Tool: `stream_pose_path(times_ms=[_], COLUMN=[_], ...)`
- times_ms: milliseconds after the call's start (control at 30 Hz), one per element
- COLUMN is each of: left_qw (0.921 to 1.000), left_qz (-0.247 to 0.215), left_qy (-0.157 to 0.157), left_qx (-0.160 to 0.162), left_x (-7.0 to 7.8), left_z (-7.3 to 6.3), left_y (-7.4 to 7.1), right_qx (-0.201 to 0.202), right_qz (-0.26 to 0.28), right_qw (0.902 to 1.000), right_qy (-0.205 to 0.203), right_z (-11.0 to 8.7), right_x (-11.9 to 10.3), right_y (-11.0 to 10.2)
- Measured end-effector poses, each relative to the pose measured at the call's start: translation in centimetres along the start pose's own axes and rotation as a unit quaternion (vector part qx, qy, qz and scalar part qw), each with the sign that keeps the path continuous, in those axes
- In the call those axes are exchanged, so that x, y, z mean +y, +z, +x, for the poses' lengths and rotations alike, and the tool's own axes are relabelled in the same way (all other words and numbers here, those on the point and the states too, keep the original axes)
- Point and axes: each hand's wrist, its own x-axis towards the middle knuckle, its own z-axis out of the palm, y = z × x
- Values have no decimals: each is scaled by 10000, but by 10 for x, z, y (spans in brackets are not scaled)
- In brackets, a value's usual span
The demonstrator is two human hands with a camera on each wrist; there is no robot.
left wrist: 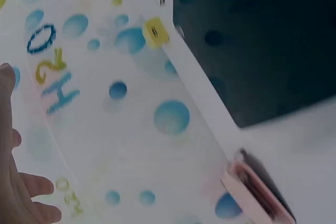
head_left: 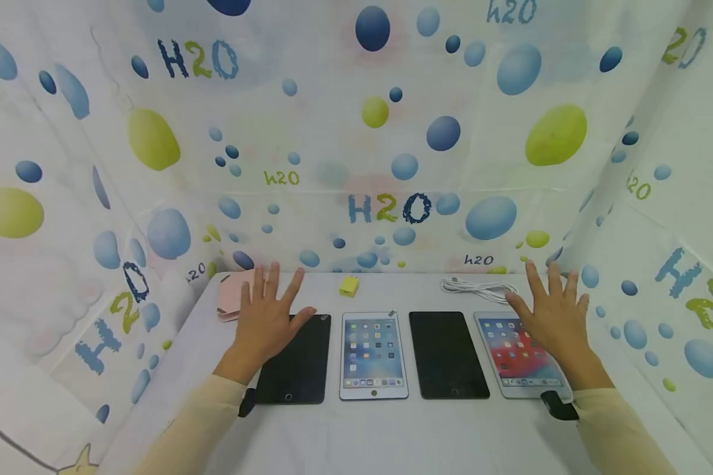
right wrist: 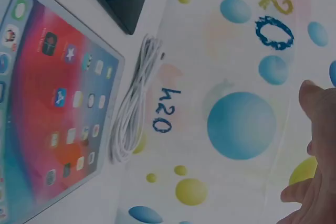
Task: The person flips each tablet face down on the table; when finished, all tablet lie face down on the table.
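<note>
Four tablets would be several; they lie in a row on the white table. My left hand (head_left: 265,323), fingers spread, hovers over the leftmost black tablet (head_left: 297,369) and hides part of it. Beside that lies a white tablet (head_left: 373,356) with its screen lit, then a second black tablet (head_left: 448,356) with a dark screen. At the right end, another white tablet (head_left: 519,353) shows a red and blue home screen. Above its right side my right hand (head_left: 555,320) is held with spread fingers. Neither hand holds anything; both wrist views show the fingers raised off the tablets.
Behind the row are a pink case (head_left: 232,293) at the left, a yellow charger block (head_left: 348,286) in the middle and a coiled white cable (head_left: 478,288) at the right. A bubble-printed curtain (head_left: 333,145) encloses the table's back and sides.
</note>
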Motion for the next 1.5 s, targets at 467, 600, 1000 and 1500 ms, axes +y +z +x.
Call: stream_pose_path(times_ms=[467,600,1000,1500], left_qw=[8925,7710,6366,5959], left_qz=[-4342,-5928,-6725,-6706], left_qy=[-405,-1128,-2480,-3295], left_qx=[-1153,-2037,-2845,-2942], left_x=[126,175,295,342], left_z=[23,40,61,56], left_y=[21,29,57,78], right_qx=[-868,-1246,-2350,-2386], right_qz=[630,1110,2213,2178], right_qw=[9920,9800,9147,9083], right_qy=[659,1084,2432,2656], right_z=[-45,-54,-89,-86], right_x=[53,75,100,97], right_y=[-7,-8,21,30])
